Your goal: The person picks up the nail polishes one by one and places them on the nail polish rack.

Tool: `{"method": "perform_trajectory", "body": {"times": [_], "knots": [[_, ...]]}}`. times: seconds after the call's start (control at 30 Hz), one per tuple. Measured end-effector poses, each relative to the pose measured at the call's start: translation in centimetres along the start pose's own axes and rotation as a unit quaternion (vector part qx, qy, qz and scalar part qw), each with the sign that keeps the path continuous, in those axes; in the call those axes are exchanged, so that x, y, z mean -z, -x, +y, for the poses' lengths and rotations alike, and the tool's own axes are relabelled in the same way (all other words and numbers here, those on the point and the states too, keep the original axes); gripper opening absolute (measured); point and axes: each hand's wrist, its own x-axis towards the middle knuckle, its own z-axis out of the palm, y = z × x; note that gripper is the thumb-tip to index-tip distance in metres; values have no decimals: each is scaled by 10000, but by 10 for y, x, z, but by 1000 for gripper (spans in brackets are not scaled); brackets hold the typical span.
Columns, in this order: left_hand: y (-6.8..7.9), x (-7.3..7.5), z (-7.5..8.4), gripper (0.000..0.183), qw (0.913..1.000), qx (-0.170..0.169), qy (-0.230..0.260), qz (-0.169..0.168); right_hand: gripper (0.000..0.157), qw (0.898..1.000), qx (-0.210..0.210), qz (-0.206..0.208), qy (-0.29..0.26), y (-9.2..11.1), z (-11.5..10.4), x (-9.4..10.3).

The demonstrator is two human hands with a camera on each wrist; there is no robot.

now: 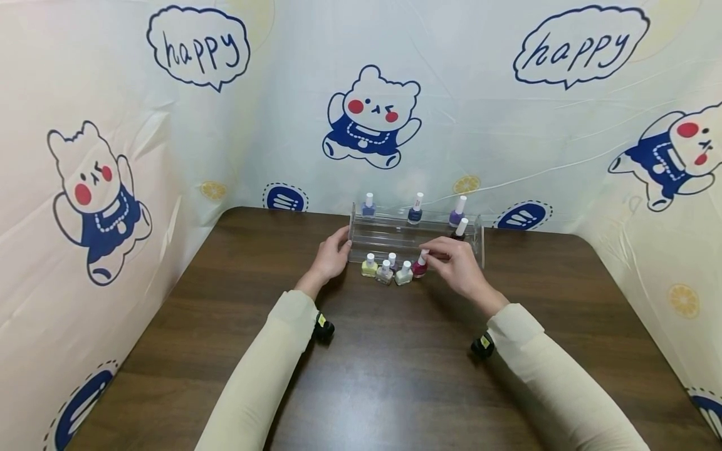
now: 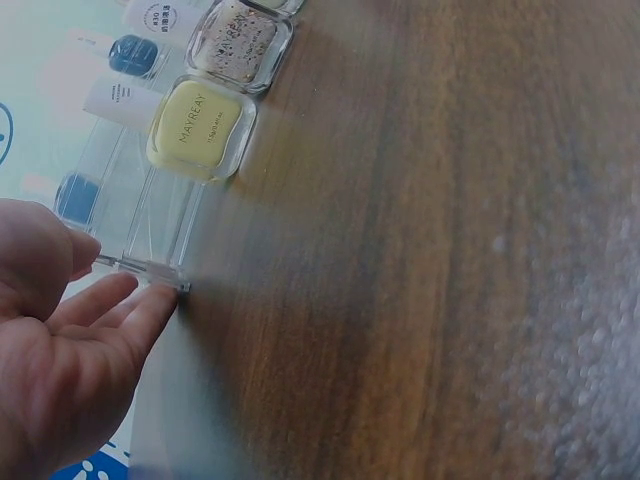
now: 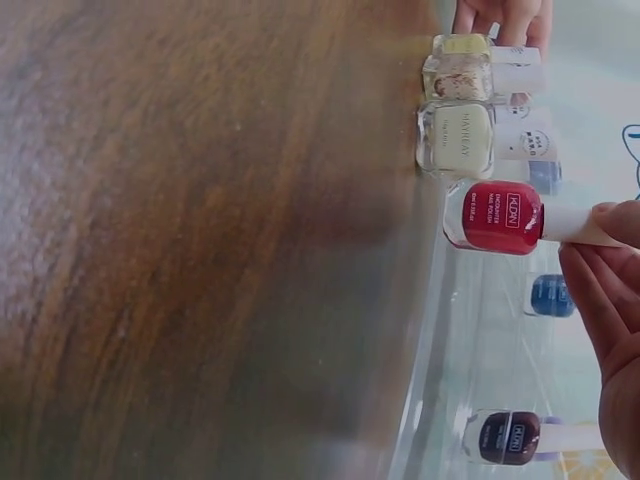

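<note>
A clear stepped display rack (image 1: 383, 237) stands at the back of the table. My left hand (image 1: 331, 255) holds its left end, thumb and fingers on either side of the end panel in the left wrist view. My right hand (image 1: 458, 266) pinches the white cap of a red nail polish bottle (image 3: 500, 217), upright at the rack's front. Left of it stand a pale white nail polish (image 1: 403, 275), a glitter nail polish (image 1: 384, 274) and a yellow nail polish (image 2: 200, 125). Another bottle (image 1: 392, 259) is partly hidden behind them.
On the top tier stand a light blue bottle (image 1: 368, 207), a dark blue bottle (image 1: 415, 214) and a purple bottle (image 1: 456, 217). A very dark bottle (image 3: 508, 438) is lower, at the right. Behind the brown wooden table (image 1: 372, 363) hangs a printed cloth (image 1: 474, 125).
</note>
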Motion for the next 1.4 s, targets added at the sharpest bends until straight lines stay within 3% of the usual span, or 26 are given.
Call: {"method": "perform_trajectory", "body": {"times": [1.1,1.4], "knots": [[-2,1,-2,47,9999,-51,-72,82,19,9996,-226,150,64,-14,-13,21],[-1,0,-2,47,10000,-47,-50,57,19,9994,-127,228,231,-21,-16,24]]}}
